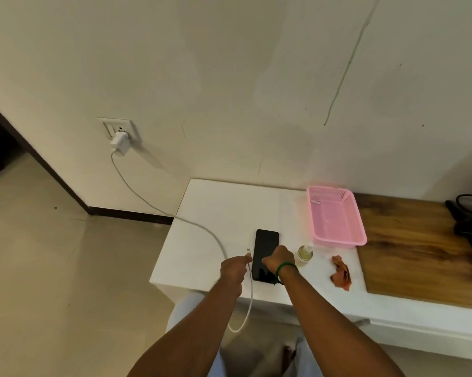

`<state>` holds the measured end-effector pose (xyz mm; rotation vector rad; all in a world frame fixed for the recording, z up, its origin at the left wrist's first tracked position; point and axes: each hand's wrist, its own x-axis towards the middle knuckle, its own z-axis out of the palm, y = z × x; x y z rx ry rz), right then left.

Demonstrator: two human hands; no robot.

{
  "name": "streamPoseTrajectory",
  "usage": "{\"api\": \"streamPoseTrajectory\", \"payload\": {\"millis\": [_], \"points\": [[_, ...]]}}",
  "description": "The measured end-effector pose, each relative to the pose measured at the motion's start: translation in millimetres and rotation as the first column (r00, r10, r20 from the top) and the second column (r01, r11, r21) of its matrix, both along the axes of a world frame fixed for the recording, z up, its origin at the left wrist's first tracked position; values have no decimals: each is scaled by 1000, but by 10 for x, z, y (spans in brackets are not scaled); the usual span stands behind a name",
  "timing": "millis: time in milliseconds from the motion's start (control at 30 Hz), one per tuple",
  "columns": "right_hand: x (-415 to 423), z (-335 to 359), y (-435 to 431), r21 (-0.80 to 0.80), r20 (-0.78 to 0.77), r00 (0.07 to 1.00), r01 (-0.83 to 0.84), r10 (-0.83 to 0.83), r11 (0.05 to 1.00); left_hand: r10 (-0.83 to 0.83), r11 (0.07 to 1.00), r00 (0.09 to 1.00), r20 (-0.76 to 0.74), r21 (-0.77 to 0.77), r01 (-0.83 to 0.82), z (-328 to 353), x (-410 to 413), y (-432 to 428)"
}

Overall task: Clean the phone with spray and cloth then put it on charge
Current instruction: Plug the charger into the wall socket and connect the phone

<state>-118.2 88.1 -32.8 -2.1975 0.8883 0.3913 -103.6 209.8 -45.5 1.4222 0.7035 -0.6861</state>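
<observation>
Lying flat on the white table [202, 240], the phone [264, 254] sits between both hands. Left hand [233, 270] pinches the cable [250, 292] end beside it; right hand [279, 258], curled, rests on its screen.

Dim warm light, soft shadows, wide-angle bending at edges.

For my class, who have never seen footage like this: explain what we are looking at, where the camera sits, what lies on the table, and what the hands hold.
This is one picture from a camera worn on a person's head, looking down at their bare arms. The left hand pinches the end of a white charging cable that runs from a charger plugged into the wall. The right hand rests on a black phone lying flat on the white table. Beside it stand a small spray bottle, a crumpled orange cloth and a pink basket.
</observation>
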Motion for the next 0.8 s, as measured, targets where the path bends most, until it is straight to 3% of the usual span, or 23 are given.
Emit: {"api": "streamPoseTrajectory", "payload": {"millis": [200, 467, 800], "points": [[74, -200, -27, -15, -5, 993, 119, -119, 993, -63, 996, 998, 20, 68, 62, -99, 61, -118], [170, -273, -33, 100, 1, 961, 276, -277, 956, -127, 989, 992, 8, 81, 126, -63, 84, -203], [178, -255, -54, 167, 3, 924, 376, -382, 911, -75, 996, 997, -25, -50, 74, -42, 49, -190]]}}
